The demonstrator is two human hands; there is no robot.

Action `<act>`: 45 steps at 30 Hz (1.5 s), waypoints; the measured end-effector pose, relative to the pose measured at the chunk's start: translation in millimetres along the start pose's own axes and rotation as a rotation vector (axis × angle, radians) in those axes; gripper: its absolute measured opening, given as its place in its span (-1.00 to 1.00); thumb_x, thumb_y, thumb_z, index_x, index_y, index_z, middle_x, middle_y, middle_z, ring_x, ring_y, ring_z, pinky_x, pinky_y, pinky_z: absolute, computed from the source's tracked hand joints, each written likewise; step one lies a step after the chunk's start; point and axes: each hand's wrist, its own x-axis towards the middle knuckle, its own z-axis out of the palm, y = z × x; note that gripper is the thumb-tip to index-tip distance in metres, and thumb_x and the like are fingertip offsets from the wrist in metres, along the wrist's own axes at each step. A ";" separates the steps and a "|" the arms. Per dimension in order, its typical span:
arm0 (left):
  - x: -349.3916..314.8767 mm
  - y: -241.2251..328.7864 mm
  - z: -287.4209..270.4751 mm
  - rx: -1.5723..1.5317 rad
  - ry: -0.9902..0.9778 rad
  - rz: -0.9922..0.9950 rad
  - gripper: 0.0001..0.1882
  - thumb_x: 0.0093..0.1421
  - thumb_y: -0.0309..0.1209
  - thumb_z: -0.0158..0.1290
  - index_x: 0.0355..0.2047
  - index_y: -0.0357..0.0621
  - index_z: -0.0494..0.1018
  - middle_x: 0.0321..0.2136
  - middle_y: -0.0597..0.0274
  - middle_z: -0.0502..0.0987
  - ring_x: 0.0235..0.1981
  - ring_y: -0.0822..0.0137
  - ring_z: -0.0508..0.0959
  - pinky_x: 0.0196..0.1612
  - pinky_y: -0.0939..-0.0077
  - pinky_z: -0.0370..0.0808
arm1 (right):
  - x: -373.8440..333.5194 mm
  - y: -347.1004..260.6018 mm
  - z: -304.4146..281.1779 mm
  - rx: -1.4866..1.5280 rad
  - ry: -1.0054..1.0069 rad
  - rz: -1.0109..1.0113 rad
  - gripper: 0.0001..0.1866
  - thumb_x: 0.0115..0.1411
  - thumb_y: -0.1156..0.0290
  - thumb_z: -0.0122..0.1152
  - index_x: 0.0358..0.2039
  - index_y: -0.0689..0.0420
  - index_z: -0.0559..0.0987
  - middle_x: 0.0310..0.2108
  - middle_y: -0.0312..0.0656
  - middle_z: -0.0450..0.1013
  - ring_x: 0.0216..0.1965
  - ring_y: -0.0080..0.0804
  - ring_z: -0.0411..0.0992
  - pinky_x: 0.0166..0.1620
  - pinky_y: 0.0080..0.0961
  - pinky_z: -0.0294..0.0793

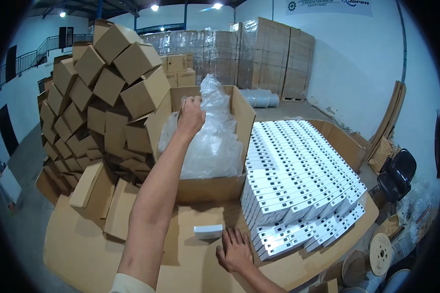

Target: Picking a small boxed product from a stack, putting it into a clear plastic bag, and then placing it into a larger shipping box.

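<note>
My left hand (pixel 191 117) reaches over a large open carton (pixel 210 189) filled with clear plastic bags (pixel 210 151). Its fingers are curled closed on a plastic bag near the carton's far side, beside a peak of crumpled plastic. What lies between the fingertips is partly hidden. Low on the cardboard-covered table, my right hand (pixel 237 251) rests palm down with its fingers apart. Its fingertips are close to a small white box (pixel 208 231) lying on its own. To the right of that hand stands a large stack of similar white boxes (pixel 298 171) with small dark marks.
A tall pile of brown cardboard boxes (pixel 95 93) rises at the left, with open cartons (pixel 120 210) in front. Wrapped pallets (pixel 274 58) stand behind. At the right are a black chair (pixel 398 173), cable spools (pixel 380 248) and leaning cardboard sheets (pixel 386 119).
</note>
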 end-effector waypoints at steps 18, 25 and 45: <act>50.1 27.5 -33.5 -0.207 0.064 0.019 -0.65 0.09 -0.57 0.25 -0.07 -0.22 0.53 -0.24 -0.07 0.66 -0.16 -0.06 0.66 -0.06 0.19 0.58 | 3.9 6.5 3.3 0.074 -0.004 -0.006 -0.28 0.31 0.07 -0.04 0.35 0.27 0.18 0.40 0.10 0.12 0.42 0.11 0.03 0.40 0.23 -0.11; 4.3 80.1 -145.9 -0.538 0.219 -0.089 -0.68 0.19 -0.53 0.25 -0.04 -0.29 0.53 -0.21 0.01 0.68 -0.16 0.25 0.69 -0.06 0.40 0.60 | -0.8 15.3 17.3 0.050 0.014 -0.030 -0.30 0.32 0.10 -0.04 0.33 0.30 0.21 0.41 0.06 0.10 0.44 0.03 0.01 0.42 0.16 -0.08; -443.6 144.9 -156.9 -1.127 -0.175 -1.043 -0.78 0.31 -0.59 0.13 -0.08 -0.31 0.36 -0.21 0.24 0.49 -0.17 0.50 0.51 -0.06 0.63 0.48 | -38.8 12.3 1.8 1.413 -0.065 0.196 -0.55 0.51 0.17 -0.15 -0.08 0.31 0.58 -0.29 -0.25 0.55 -0.28 -0.47 0.51 -0.14 -0.55 0.48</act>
